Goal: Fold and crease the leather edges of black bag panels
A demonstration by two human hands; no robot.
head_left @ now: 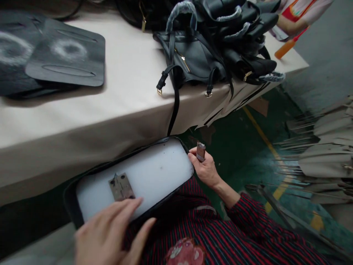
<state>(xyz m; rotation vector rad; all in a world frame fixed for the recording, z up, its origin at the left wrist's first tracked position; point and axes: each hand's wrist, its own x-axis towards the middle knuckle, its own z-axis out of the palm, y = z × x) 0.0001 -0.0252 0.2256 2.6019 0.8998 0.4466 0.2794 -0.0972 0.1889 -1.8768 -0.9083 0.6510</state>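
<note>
Across my lap lies a long black bag piece [72,206] with a rounded white panel [154,173] framed by its black edge. A small metal plate [121,187] with dark holes rests on the white panel. My left hand [110,230] is over the near left part of the panel, fingers stretched and thumb apart, its fingertips close to the metal plate; whether they touch it I cannot tell. At the right end, my right hand [205,167] is closed around a small brown lighter [201,151] with a metal top, its thumb and fingertips at the black edge.
A cloth-covered table [129,62] stands in front. On it are black panels [79,51] at left and a pile of black handbags [193,55] with hanging straps. An orange-handled tool [285,48] lies near a person's arm [289,25]. Grey pieces [328,154] are stacked at right.
</note>
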